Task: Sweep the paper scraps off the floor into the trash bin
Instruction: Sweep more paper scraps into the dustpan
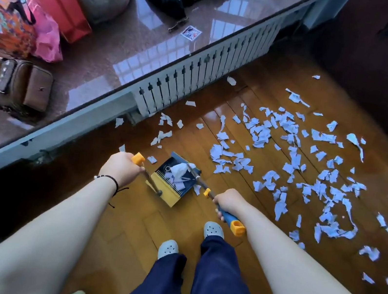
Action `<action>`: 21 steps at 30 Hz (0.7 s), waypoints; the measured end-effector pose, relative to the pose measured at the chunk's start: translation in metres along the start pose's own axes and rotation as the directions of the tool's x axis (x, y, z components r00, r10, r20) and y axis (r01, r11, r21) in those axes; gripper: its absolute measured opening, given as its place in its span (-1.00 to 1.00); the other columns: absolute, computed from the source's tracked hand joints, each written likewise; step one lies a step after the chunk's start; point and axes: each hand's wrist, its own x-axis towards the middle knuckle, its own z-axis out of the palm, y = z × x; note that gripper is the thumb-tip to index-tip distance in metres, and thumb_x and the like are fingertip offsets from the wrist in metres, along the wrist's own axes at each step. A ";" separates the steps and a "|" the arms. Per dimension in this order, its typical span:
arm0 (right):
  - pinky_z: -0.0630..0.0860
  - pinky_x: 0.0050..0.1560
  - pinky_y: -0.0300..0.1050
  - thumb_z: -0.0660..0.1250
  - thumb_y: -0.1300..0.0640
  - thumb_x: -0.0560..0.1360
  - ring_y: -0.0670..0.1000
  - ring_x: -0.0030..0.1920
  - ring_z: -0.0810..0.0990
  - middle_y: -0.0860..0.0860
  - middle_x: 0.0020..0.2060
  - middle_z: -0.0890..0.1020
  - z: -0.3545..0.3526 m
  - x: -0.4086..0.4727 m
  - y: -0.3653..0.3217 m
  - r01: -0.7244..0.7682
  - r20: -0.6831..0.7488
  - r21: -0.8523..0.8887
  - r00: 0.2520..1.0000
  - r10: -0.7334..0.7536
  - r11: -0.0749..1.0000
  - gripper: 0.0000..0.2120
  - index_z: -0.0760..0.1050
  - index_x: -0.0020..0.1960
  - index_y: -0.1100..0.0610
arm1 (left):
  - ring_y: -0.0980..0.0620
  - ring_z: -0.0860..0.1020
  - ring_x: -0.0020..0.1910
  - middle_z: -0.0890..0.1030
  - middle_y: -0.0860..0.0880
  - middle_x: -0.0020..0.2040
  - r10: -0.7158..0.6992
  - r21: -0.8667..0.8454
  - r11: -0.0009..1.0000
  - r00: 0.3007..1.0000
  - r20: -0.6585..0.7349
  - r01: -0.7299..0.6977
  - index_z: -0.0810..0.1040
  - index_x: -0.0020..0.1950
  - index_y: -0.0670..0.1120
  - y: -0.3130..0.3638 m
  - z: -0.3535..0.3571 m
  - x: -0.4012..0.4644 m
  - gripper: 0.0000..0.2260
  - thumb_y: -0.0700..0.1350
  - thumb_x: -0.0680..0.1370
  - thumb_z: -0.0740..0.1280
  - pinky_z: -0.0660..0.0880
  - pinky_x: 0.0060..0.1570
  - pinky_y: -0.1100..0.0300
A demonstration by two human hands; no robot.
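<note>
Most of the paper scraps [288, 157] lie scattered over the wooden floor [200, 225] to my right, well apart from the dustpan [173, 180]; only a few pieces sit inside the pan, and a handful lie beside it near the radiator [207, 77]. The pan rests on the floor just ahead of my feet. My left hand [121, 168] has a closed grip round the pan's long handle, just below its yellow cap. My right hand [228, 201] has a closed grip round the blue broom handle [230, 217], whose shaft runs forward over the pan; I cannot make out the bristles clearly.

I judge the job is in its sweeping step and early on, since the bulk of the paper is uncollected. The next move calls for reaching the broom out right to the main spread and drawing it back toward the pan's open edge. No trash bin shows. Above left, the glossy table [153, 45] carries bags and a brown pouch [24, 90].
</note>
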 end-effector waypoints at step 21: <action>0.37 -0.63 -0.29 0.10 0.32 0.59 0.05 -0.51 0.39 0.17 -0.36 0.46 0.112 0.019 0.056 -0.124 -0.098 0.451 0.978 0.187 0.884 -0.85 0.42 0.07 0.32 | 0.07 0.54 -0.32 0.58 -0.02 -0.28 0.189 0.268 0.937 0.971 0.144 -0.222 0.53 -0.23 -0.03 -0.034 -0.028 -0.021 -0.78 0.01 0.57 0.40 0.41 -0.37 0.22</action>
